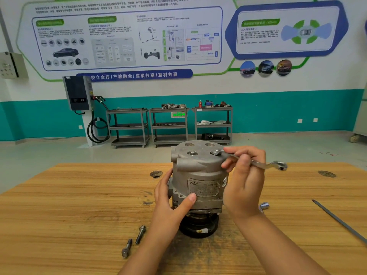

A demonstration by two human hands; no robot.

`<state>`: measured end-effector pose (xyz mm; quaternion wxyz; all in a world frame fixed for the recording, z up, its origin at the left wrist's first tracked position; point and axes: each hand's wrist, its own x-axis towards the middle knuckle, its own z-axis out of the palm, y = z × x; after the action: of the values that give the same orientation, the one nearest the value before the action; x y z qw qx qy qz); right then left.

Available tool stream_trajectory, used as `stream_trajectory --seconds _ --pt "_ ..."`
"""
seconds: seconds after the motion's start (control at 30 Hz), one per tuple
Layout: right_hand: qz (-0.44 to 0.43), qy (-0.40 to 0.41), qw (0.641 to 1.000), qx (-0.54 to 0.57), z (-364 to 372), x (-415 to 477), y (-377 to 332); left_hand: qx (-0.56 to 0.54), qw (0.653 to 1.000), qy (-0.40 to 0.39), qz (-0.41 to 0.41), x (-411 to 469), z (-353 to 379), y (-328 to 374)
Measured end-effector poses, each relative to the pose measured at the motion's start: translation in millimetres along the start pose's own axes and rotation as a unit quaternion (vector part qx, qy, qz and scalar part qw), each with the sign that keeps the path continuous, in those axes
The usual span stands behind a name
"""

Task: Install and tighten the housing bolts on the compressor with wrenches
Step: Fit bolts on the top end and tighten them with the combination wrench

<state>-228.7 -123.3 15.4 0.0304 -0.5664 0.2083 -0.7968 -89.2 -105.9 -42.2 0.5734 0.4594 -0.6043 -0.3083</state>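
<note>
Wrench set on the compressor [198, 175] top, head view

The right hand [244, 175] curls its fingers round the wrench [258, 163]; the ring end sits on the top face, just beyond the fingertips. The left hand [170, 199] clasps the housing, thumb across the front. Keep the ring flat and brace firmly. Two loose bolts [140, 234] lie beside the left wrist.

blue wall banner [135, 74] 校企合作/产教融合/成果共享/互利共赢, poster heading [260, 22] ADAS, compressor label [203, 187] blurred
</note>
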Motion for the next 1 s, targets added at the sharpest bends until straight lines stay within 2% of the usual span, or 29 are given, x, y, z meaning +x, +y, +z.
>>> stream_trajectory --seconds 0.3,0.57,0.7,0.77,0.83,0.93,1.0 --pt "-0.151 -0.111 0.97 -0.156 -5 4 -7 0.003 1.0 -0.002 0.007 -1 0 1" --pt "-0.139 -0.126 0.964 -0.188 4 0 -10 0.008 1.0 0.002 0.01 0 0 -1" --pt "-0.168 -0.118 0.964 -0.168 3 8 -19 0.004 1.0 -0.004 0.006 -1 -1 0" --pt "-0.114 -0.083 0.984 -0.113 2 14 -24 0.004 1.0 -0.006 0.003 -1 -1 1" --pt "0.025 -0.033 0.999 -0.025 1 23 -28 0.0 1.0 -0.007 -0.001 -1 -1 1" --pt "0.205 0.032 0.974 0.093 -5 36 -22 -0.009 1.0 -0.008 -0.003 -2 -1 2" --pt "0.28 0.055 0.946 0.156 -9 42 -17 -0.009 1.0 -0.009 -0.002 -1 -1 2"
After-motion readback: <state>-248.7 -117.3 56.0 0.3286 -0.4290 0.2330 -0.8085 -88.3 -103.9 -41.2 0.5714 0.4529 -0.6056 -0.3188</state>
